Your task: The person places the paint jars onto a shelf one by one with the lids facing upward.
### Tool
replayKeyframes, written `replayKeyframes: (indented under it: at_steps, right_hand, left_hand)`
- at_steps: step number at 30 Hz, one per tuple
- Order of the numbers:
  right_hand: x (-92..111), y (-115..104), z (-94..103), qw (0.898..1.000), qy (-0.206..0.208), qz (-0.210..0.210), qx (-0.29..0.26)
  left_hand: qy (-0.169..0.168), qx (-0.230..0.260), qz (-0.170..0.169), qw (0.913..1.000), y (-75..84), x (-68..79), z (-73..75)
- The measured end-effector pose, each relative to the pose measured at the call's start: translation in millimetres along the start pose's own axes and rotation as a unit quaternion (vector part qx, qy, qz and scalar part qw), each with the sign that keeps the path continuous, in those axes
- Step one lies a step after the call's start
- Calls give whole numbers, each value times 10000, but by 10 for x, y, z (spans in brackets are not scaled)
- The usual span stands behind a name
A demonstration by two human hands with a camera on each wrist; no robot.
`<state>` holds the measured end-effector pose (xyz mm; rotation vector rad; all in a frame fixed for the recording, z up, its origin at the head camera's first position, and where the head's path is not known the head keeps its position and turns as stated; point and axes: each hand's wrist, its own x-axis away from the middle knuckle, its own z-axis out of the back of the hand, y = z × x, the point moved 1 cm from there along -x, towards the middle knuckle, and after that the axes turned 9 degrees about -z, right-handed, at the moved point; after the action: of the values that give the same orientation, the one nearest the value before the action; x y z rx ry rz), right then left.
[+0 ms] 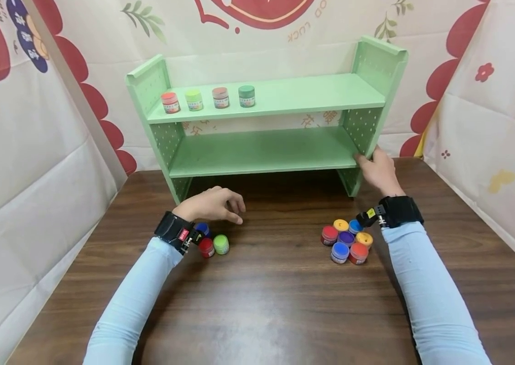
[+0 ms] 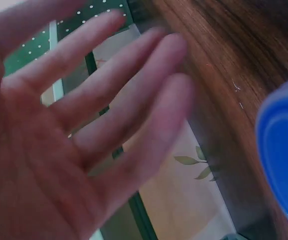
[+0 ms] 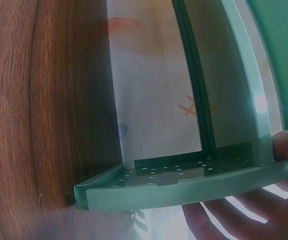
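A pale green two-tier shelf (image 1: pixel 266 151) stands at the back of the table. My right hand (image 1: pixel 379 172) grips its right side panel (image 3: pixel 183 197), thumb inside and fingers around the outside. My left hand (image 1: pixel 212 204) hovers in front of the shelf's left leg with loosely bent fingers; the left wrist view shows its palm (image 2: pixel 39 165) holding nothing. Just below that hand are a green-lidded jar (image 1: pixel 221 244), a red jar (image 1: pixel 207 247) and a blue-lidded jar (image 1: pixel 202 229), partly hidden by the wrist. The blue lid (image 2: pixel 286 155) looms at the edge of the left wrist view.
On the upper board stand a red jar (image 1: pixel 170 102), a light green jar (image 1: pixel 194 100), a brownish-pink jar (image 1: pixel 220 98) and a dark green jar (image 1: pixel 246 96). Several more jars cluster around a purple-lidded jar (image 1: pixel 345 239) near my right forearm. Printed cloth (image 1: pixel 490 126) hangs around the wooden table (image 1: pixel 266 304).
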<state>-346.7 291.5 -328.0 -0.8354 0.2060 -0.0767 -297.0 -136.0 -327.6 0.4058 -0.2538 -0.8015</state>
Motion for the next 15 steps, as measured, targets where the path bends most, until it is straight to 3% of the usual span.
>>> replayKeyframes:
  at_steps: [7, 15]
  right_hand:
    - [-17, -5, 15, 10000, 72, 64, 3]
    - [-4, -3, 0, 10000, 66, 58, 26]
  left_hand:
    - [-875, 388, 260, 9951, 8, 24, -12]
    - [-1213, 484, 251, 9911, 13, 38, -59]
